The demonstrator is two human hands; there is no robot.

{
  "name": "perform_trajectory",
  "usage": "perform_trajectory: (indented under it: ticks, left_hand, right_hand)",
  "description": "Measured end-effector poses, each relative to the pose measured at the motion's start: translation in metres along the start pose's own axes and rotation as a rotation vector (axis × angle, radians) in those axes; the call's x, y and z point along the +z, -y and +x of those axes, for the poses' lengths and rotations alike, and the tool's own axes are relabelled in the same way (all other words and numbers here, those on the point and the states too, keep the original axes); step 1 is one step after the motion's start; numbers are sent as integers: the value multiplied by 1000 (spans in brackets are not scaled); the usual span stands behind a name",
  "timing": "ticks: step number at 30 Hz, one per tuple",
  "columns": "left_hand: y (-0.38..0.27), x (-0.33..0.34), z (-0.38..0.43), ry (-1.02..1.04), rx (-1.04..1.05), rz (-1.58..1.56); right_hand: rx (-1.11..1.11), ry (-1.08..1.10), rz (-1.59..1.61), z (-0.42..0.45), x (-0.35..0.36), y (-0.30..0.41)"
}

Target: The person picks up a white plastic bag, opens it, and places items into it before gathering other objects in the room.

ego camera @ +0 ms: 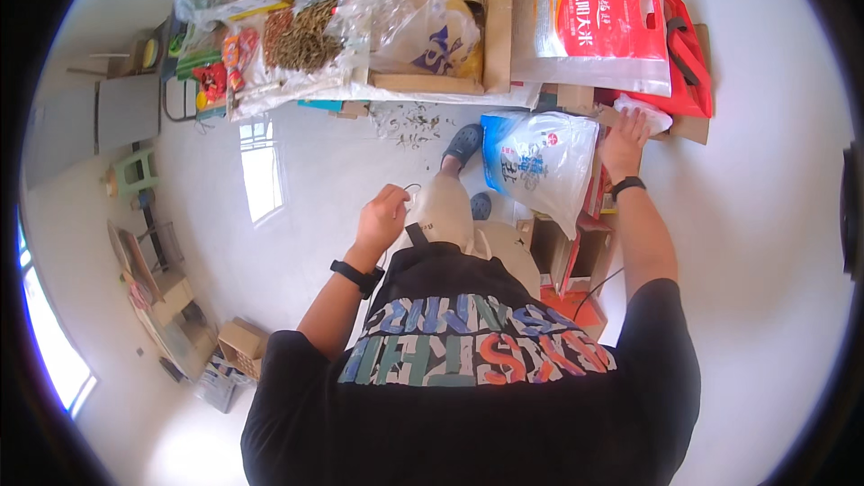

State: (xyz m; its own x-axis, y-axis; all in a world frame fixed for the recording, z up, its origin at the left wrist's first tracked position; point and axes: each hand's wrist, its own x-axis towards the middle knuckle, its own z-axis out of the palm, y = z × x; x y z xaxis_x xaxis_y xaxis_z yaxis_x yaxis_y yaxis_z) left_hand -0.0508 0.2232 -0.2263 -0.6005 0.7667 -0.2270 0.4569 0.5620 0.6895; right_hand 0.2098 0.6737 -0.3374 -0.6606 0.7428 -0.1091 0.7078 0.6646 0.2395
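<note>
My right hand [624,142] reaches forward with its fingers over a crumpled white plastic bag [651,116] at the table's right corner; its thumb is hidden. Just left of that wrist is a large white-and-blue printed plastic sack [540,158], hanging or standing upright, which I cannot tell. My left hand [383,214] is in the air beside my left thigh, fingers curled. A thin dark cord [412,186] loops near its fingertips, and whether the hand holds it is unclear.
On the table ahead are a cardboard box [496,20] with a plastic bag, dried plant matter [309,37], a red-and-white rice bag [611,20] and a red bag [692,57]. Dry scraps [418,123] litter the floor. Cardboard boxes [587,253] stand by my right leg, a green stool [135,171] far left.
</note>
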Motion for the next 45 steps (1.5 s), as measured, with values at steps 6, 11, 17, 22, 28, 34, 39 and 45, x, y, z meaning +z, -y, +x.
perform_trajectory:
  ticks: [6,11,17,22,28,34,39,45]
  left_hand:
    - [44,6,-119,-143,-241,-23]
    - [71,-9,-184,-223,-303,-49]
    - [125,-24,-226,-294,-445,-94]
    - [187,-44,-223,-200,-552,-112]
    - [249,-102,-194,-171,-611,-266]
    - [301,-144,-179,-130,-626,-220]
    - [312,-154,-146,-52,-635,-232]
    - [293,-157,-100,-53,-576,-264]
  right_hand:
    - [-156,215,399,-130,-11,111]
    - [-391,354,572,-230,-3,165]
    - [-577,126,730,-194,-49,238]
    - [-647,-207,691,-59,-154,341]
    - [-633,-427,273,88,-204,409]
    - [-539,219,-143,92,-195,397]
    - [-469,-42,22,32,-155,368]
    - [-494,-371,224,63,-185,381]
